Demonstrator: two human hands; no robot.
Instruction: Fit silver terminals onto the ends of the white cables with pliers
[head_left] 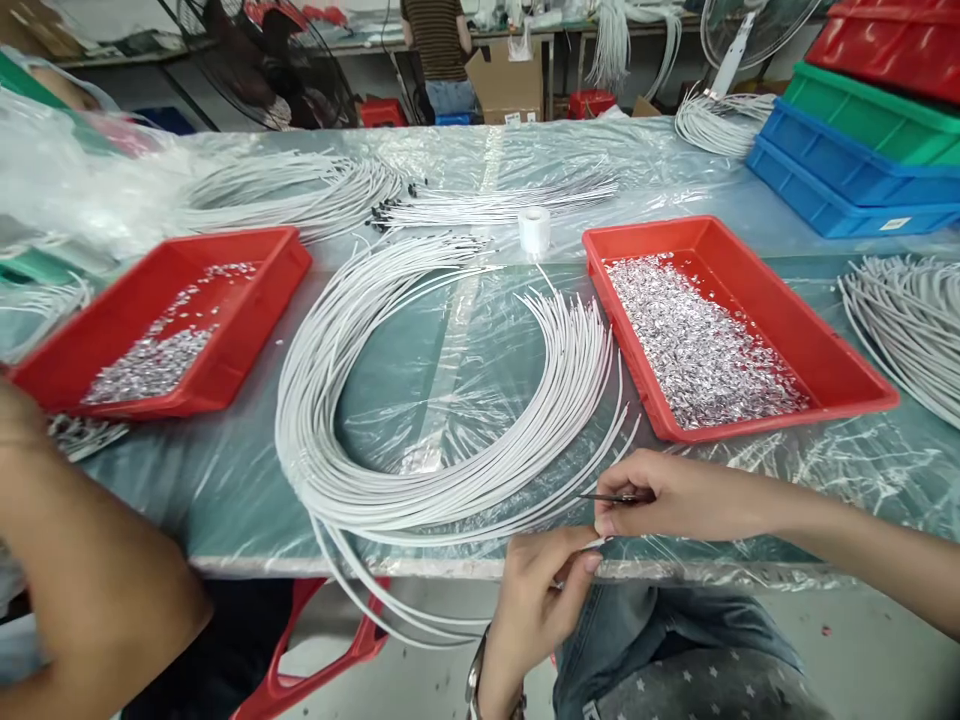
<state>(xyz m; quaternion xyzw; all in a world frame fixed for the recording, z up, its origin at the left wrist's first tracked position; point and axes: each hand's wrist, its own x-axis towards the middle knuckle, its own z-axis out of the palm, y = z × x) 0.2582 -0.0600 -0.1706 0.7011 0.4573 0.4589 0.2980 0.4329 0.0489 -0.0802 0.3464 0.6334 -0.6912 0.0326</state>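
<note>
Plastic-covered worktop (225,480) carries white wire bundle (450,400), red tray (757,290) of metal bits. Wire end pinched in left hand (536,590); right hand (667,495) closed on thin dark piece at worktop edge. Joining step judged underway; fine alignment needed.

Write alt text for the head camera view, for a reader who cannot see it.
Two bare hands meet at the table's near edge: the left hand pinches a white wire while the right hand holds a thin dark tool at its tip. Behind them lies a big loop of white wires between two red trays of small silver bits.
</note>
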